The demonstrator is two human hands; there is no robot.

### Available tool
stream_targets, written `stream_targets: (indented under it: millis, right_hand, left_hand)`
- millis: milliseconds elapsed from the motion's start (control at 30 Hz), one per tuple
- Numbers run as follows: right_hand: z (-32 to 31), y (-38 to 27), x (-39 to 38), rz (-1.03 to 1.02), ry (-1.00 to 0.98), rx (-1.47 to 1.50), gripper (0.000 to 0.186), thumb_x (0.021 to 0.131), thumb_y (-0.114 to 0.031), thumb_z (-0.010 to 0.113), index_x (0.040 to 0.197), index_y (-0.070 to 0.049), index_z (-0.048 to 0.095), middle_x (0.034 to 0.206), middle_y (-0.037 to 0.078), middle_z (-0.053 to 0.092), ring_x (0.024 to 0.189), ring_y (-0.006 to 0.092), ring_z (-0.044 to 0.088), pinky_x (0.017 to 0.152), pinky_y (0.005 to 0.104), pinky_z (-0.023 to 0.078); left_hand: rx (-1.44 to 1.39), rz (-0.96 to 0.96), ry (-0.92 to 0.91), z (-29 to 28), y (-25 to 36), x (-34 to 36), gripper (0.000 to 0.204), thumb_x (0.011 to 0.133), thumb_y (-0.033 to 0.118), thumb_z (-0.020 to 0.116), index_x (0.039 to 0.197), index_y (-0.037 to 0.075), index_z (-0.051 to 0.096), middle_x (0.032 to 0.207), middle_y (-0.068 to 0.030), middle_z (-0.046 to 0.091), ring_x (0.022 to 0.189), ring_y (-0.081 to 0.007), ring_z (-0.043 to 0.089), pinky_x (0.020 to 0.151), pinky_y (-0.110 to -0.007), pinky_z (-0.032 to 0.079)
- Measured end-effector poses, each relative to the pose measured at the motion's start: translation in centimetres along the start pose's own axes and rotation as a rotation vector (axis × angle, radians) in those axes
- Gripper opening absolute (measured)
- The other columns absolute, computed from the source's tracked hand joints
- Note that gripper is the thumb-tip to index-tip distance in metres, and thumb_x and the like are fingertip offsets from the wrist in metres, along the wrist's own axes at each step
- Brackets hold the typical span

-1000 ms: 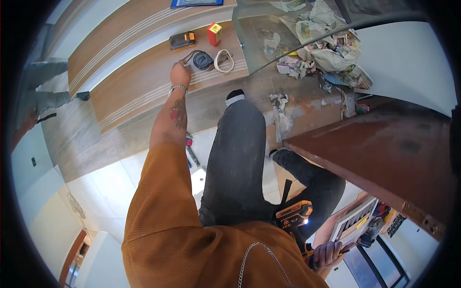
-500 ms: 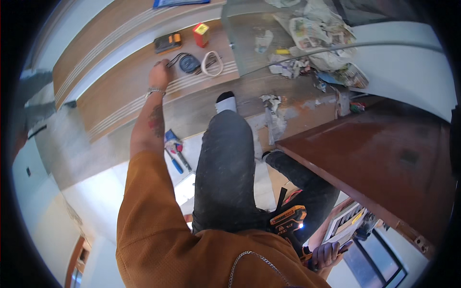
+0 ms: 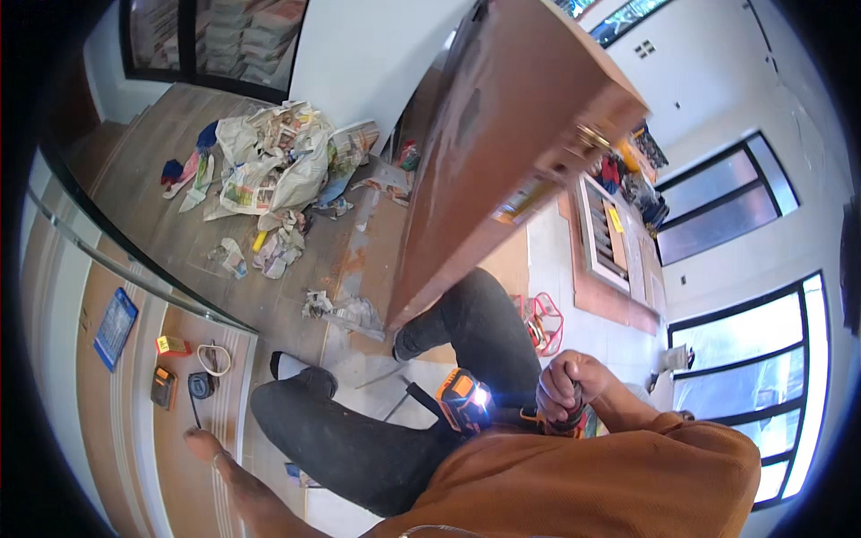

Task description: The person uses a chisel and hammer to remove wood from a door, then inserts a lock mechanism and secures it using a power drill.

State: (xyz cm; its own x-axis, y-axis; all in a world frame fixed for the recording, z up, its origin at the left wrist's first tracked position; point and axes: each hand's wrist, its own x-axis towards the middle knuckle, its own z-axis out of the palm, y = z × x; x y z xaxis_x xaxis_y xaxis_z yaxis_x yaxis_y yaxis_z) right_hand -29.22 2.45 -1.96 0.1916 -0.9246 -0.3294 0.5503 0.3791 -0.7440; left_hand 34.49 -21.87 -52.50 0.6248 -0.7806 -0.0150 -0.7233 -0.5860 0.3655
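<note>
My left hand [image 3: 206, 446] is at the lower left, over a wooden stair tread. Its fingers are closed at the end of the dark strap of a tape measure [image 3: 202, 386]. Beside the tape measure lie a pale ring-shaped roll [image 3: 214, 360], a red and yellow box [image 3: 172, 346] and an orange and black device [image 3: 164, 387]. My right hand [image 3: 565, 387] is closed round a dark grip-like piece, mostly hidden by the fingers. Close to it, by my lap, is an orange and black power drill [image 3: 460, 401] with its light on.
A brown door panel [image 3: 484, 152] stands tilted in front of me, its corner by my foot. Crumpled newspaper [image 3: 278, 161] covers part of the wooden floor. A glass panel edge [image 3: 134, 269] borders the stair treads. A red-framed item [image 3: 543, 323] and a slatted panel [image 3: 605, 233] lie beyond.
My view has swung to the right, bringing the windows and the door panel's edge into sight. My right hand is now raised higher beside the drill. My left hand remains by the tape measure.
</note>
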Motion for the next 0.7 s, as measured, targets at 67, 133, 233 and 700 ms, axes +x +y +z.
stream_targets:
  millis: [67, 133, 233, 700]
  right_hand:
    - [0.9, -0.5, -0.6, -0.033, 0.009, -0.029, 0.044, 0.106, -0.034, 0.046, 0.076, -0.004, 0.056, 0.067, 0.007, 0.056, 0.068, 0.0251, 0.062, 0.066, 0.0397, 0.052]
    - [1.6, -0.6, -0.6, -0.035, -0.011, -0.116, 0.046, 0.108, -0.032, 0.043, 0.073, -0.003, 0.054, 0.062, 0.007, 0.054, 0.071, 0.0254, 0.062, 0.064, 0.0389, 0.052]
    - [0.7, -0.2, -1.2, 0.015, -0.137, -0.144, 0.046, 0.108, -0.036, 0.04, 0.077, -0.004, 0.054, 0.058, 0.007, 0.053, 0.063, 0.0259, 0.061, 0.064, 0.0387, 0.052]
    - [-2.0, 1.5, -4.1, 0.421, -0.013, 0.156, 0.063, 0.105, -0.057, 0.033, 0.111, 0.0, 0.058, 0.082, 0.019, 0.067, 0.054, 0.0257, 0.064, 0.044, 0.034, 0.052]
  left_hand:
    - [-0.365, -0.179, -0.044, -2.2, 0.2, -1.3, 0.02, 0.096, 0.014, 0.058, 0.096, -0.005, 0.063, 0.09, -0.0198, 0.069, 0.083, -0.0303, 0.069, 0.074, -0.041, 0.057]
    - [-0.717, -0.379, -0.065, -5.0, -1.6, -3.2, 0.019, 0.097, 0.013, 0.059, 0.099, -0.006, 0.062, 0.089, -0.0168, 0.069, 0.082, -0.0244, 0.069, 0.074, -0.037, 0.057]
    - [-1.318, -0.35, 0.006, -11.6, 0.6, -8.2, 0.017, 0.096, 0.01, 0.063, 0.105, -0.004, 0.06, 0.092, -0.0116, 0.066, 0.082, -0.0166, 0.064, 0.076, -0.032, 0.057]
    - [-0.693, 1.62, -0.838, -38.6, 39.1, -46.0, 0.026, 0.083, 0.01, 0.067, 0.108, 0.005, 0.06, 0.089, -0.0102, 0.063, 0.087, -0.0277, 0.066, 0.073, -0.04, 0.054]
